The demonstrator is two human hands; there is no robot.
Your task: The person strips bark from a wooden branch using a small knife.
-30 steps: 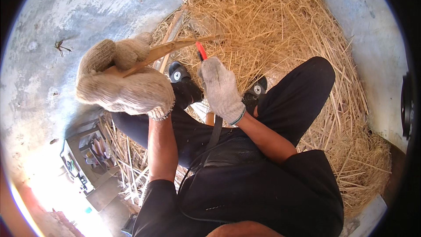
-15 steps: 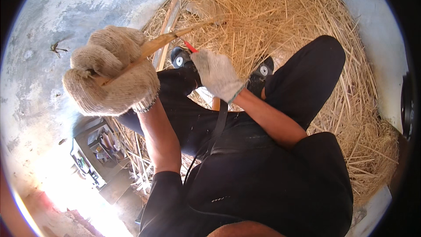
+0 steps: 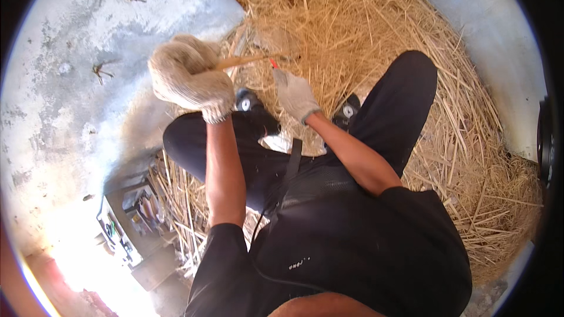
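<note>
My left hand (image 3: 191,75), in a knitted off-white glove, is closed round one end of a pale bamboo strip (image 3: 242,60). The strip sticks out to the right, thinning towards its far end. My gloved right hand (image 3: 295,95) grips a slim red-handled tool (image 3: 274,63), whose red part shows just beyond my fingers and meets the strip near its thin end. The tool's working tip is too small to make out, and the rest of its handle is hidden in my hand.
A thick pile of straw-like shavings (image 3: 352,17) spreads ahead and along the right. My bent legs and dark shoes (image 3: 349,108) are below the hands. A pale wall (image 3: 76,82) stands at the left. An open box (image 3: 144,217) with small items sits at lower left.
My left hand has shifted right and away from me with the strip, which now lies more level. My right hand has moved slightly right, carrying the tool towards the strip's thin end.
</note>
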